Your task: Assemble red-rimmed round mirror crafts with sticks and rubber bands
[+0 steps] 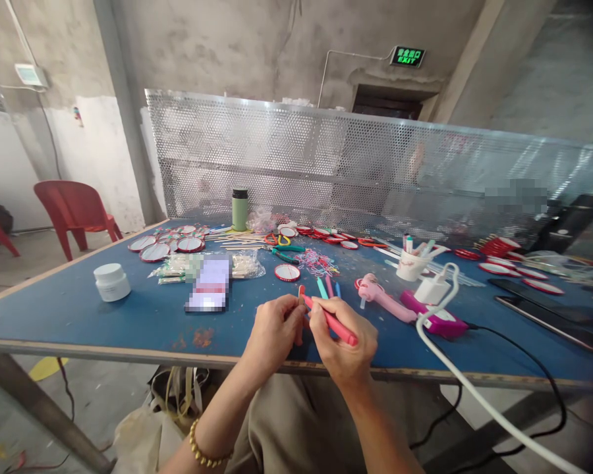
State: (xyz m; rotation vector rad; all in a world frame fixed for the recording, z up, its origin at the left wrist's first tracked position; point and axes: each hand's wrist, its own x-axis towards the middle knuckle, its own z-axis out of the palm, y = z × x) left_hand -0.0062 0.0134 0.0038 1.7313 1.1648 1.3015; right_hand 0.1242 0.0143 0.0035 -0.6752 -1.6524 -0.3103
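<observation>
My right hand grips a coral-red marker pen with its point towards the left hand. Pinched in my left hand is a small flat stick that looks like wood, with an orange-red end; the fingers hide most of it. The pen's tip is at the stick, though I cannot tell whether it touches. Just beyond the hands lie several coloured pens in teal, pink and blue. A round white disc with a red rim lies behind my left hand.
Left on the blue table are a white jar and a phone. A green bottle, pliers and sticks lie farther back. To the right are a pink tool, a cup of pens and a white cable.
</observation>
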